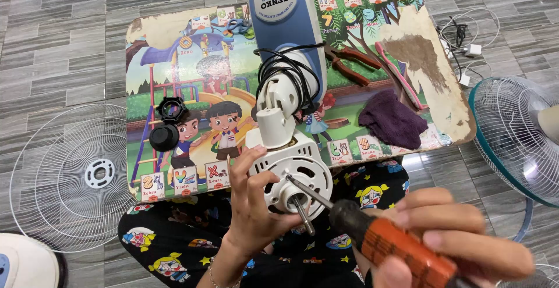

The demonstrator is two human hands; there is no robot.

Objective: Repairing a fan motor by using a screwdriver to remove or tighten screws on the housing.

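Right hand (460, 241) grips screwdriver (372, 235); left hand (253, 206) steadies fan motor (294, 174).

White fan motor (294, 174) on lap, orange-handled screwdriver (372, 233) against it

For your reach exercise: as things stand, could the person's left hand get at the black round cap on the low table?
Probably yes. The left hand grips the white fan motor housing, so it must let go first. The black round cap lies just left of it on the table, with nothing between them.
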